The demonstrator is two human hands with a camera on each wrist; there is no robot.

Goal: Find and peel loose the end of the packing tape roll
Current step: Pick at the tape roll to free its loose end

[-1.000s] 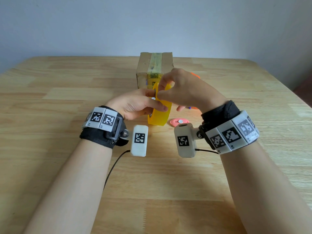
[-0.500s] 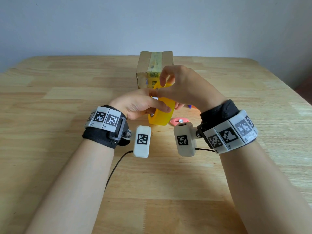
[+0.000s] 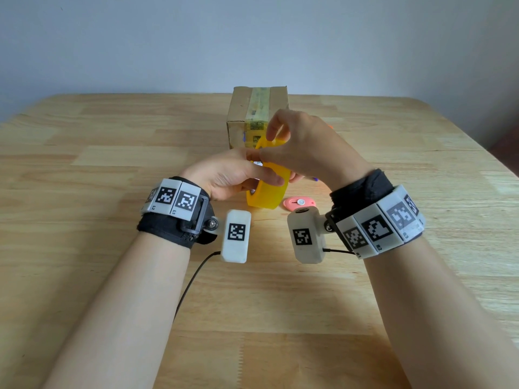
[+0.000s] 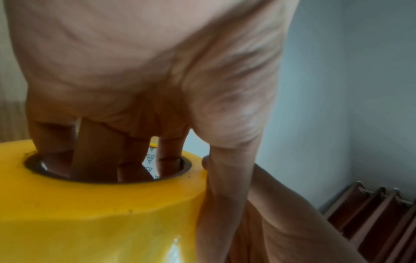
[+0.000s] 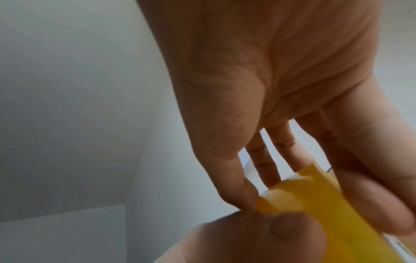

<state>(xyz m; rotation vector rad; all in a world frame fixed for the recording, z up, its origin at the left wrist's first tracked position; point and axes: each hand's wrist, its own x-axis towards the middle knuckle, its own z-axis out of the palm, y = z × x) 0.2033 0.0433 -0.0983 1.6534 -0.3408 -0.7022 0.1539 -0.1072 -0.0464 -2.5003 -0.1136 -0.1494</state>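
I see my left hand (image 3: pixel 224 179) holding the yellow tape roll (image 3: pixel 268 193) up on its edge, just above the wooden table (image 3: pixel 98 153); its fingers (image 4: pixel 133 156) go down into the hole of the roll and its thumb lies across the outside; my right hand (image 3: pixel 306 148) bends over the top of the roll, and its thumb pinches a crinkled bit of loose tape end (image 5: pixel 279 201); a cardboard box (image 3: pixel 257 113) stands behind the roll; a small pink thing (image 3: pixel 299 203) lies on the table beside it.
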